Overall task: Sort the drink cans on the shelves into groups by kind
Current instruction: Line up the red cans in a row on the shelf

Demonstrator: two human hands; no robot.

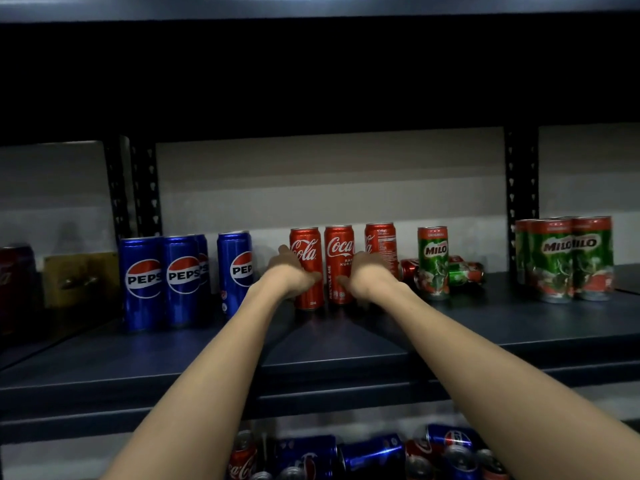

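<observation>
1. Loose cans (367,455), blue and red mixed, lie jumbled on the lower shelf at the bottom of the frame, under both forearms; these look unsorted.
2. Both arms reach over the shelf edge (311,382) toward the middle of the frame.
3. At the left hand (289,271), the grip wraps the left Coca-Cola can (306,268); at the right hand (369,271), fingers curl beside the middle Coca-Cola can (338,265), but whether that grip is clamped I cannot tell.
4. My judgement: the step is pressing the reds into one tight cluster. Slide them upright, low on the body, so tall slim cans do not topple.
5. A third Coca-Cola can (380,247) stands just behind the right hand.
6. Pepsi cans (180,278) stand grouped at left; the nearest one (235,271) is close to the left wrist and could be bumped.
7. Right of centre, one upright Milo can (433,263) fronts tipped cans (464,270); more Milo cans (564,258) cluster at far right.
</observation>
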